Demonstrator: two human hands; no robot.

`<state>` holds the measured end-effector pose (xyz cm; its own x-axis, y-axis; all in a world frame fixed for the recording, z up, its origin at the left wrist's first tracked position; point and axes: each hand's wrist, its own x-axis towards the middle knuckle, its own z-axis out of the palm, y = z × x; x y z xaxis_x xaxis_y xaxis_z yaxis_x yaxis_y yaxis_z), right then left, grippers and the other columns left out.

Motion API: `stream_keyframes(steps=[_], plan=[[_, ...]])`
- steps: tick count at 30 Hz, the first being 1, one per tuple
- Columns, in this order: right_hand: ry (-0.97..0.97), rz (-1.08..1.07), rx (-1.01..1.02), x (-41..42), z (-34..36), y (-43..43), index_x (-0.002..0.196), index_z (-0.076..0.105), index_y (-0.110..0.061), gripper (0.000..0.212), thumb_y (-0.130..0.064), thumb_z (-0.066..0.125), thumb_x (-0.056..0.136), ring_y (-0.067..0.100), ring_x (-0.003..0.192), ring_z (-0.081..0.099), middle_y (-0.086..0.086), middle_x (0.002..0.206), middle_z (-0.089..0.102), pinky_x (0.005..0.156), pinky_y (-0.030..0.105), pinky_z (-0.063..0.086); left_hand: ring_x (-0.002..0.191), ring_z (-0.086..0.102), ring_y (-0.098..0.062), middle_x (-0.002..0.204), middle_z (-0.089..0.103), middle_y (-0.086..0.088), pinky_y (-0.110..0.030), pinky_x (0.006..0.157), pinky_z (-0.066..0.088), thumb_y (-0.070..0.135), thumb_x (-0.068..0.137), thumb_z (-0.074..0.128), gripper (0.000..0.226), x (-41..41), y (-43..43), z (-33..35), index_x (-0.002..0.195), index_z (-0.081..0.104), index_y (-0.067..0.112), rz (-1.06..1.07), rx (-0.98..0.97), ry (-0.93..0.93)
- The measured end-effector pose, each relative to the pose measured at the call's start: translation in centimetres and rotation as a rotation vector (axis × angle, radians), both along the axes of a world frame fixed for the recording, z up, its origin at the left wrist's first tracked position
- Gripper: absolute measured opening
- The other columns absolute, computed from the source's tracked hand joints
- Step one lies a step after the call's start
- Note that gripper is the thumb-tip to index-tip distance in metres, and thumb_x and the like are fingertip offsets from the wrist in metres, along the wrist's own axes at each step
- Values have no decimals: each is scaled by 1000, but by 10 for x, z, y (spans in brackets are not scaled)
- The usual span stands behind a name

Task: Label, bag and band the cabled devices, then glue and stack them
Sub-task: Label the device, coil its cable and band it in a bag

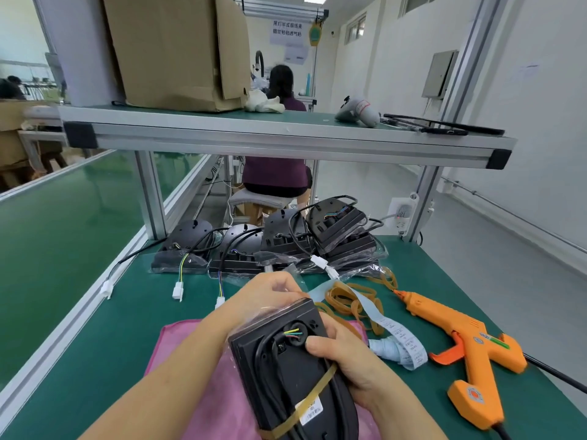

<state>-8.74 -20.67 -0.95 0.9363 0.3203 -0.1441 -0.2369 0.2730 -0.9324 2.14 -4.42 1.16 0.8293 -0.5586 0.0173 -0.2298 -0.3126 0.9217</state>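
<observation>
A black cabled device in a clear bag is held above a pink cloth. A tan rubber band runs across its lower part, near a white label. My left hand grips the device's far top edge and the bag. My right hand holds its right side, thumb pressing beside the coloured wires. Loose rubber bands and a strip of labels lie to the right. An orange glue gun rests on the mat further right.
Several bagged black devices with cables and white connectors are piled at the back of the green mat. An aluminium shelf above carries a cardboard box. A person sits beyond it. A conveyor runs along the left.
</observation>
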Motion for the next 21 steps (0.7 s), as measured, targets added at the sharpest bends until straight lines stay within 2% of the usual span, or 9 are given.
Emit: stream_keyframes(steps=[2, 4, 7, 9, 11, 15, 17, 19, 21], plan=[[9, 10, -46, -1, 1, 0, 129, 50, 3, 76, -14, 77, 61, 32, 100, 65, 26, 121, 63, 83, 37, 55, 74, 63, -12, 79, 71, 1, -25, 70, 53, 31, 77, 72, 10, -2, 7, -3, 79, 68, 22, -29, -21, 150], [31, 12, -78, -3, -1, -1, 125, 53, 6, 72, -17, 78, 61, 29, 94, 66, 23, 113, 66, 81, 35, 56, 65, 56, -12, 72, 64, 3, -21, 62, 48, 22, 83, 70, 10, -5, 13, -10, 75, 68, 26, -45, -179, 319], [87, 25, -135, -4, -4, -1, 111, 63, 2, 61, -21, 81, 58, 28, 86, 67, 20, 103, 69, 76, 34, 56, 52, 42, -10, 62, 50, 3, -21, 52, 40, 16, 84, 69, 8, -8, 14, -14, 78, 65, 19, -14, -342, 433], [129, 50, -195, -5, -3, 3, 109, 67, 0, 58, -23, 82, 58, 30, 89, 66, 21, 105, 70, 81, 36, 56, 44, 26, -7, 52, 35, 7, -17, 43, 27, 10, 91, 62, 12, -7, 12, -4, 80, 60, 14, -24, -318, 389], [168, 50, -237, -5, -2, 5, 114, 66, 3, 64, -24, 81, 58, 33, 95, 65, 24, 112, 68, 92, 42, 52, 42, 21, -7, 49, 33, 8, -18, 42, 21, 7, 92, 61, 13, -8, 13, 14, 80, 62, 13, -52, -261, 289], [209, 1, -289, -4, 4, 6, 116, 64, 4, 69, -27, 83, 57, 35, 99, 63, 25, 115, 67, 101, 48, 46, 48, 46, -2, 60, 62, 11, -16, 49, 39, 14, 82, 72, 13, -29, 8, 43, 74, 72, 24, -111, -15, -66], [199, -51, -285, -3, 4, 4, 112, 66, 2, 64, -27, 83, 57, 32, 93, 66, 22, 108, 70, 94, 44, 51, 59, 57, 3, 67, 68, 13, -12, 60, 45, 15, 81, 73, 13, -41, 6, 47, 76, 73, 26, -200, 89, -222], [179, -101, -241, -3, 2, -2, 103, 70, -1, 56, -25, 83, 54, 28, 82, 69, 18, 97, 73, 78, 35, 56, 68, 62, 2, 73, 71, 12, -14, 67, 49, 16, 82, 73, 11, -48, 12, 47, 78, 74, 26, -207, 131, -305], [167, -148, -178, -5, -1, -7, 97, 73, -3, 45, -21, 82, 56, 27, 77, 71, 18, 93, 74, 67, 30, 56, 65, 60, 5, 69, 70, 14, -11, 65, 46, 15, 82, 74, 13, -50, 25, 45, 75, 73, 25, -116, 118, -303]])
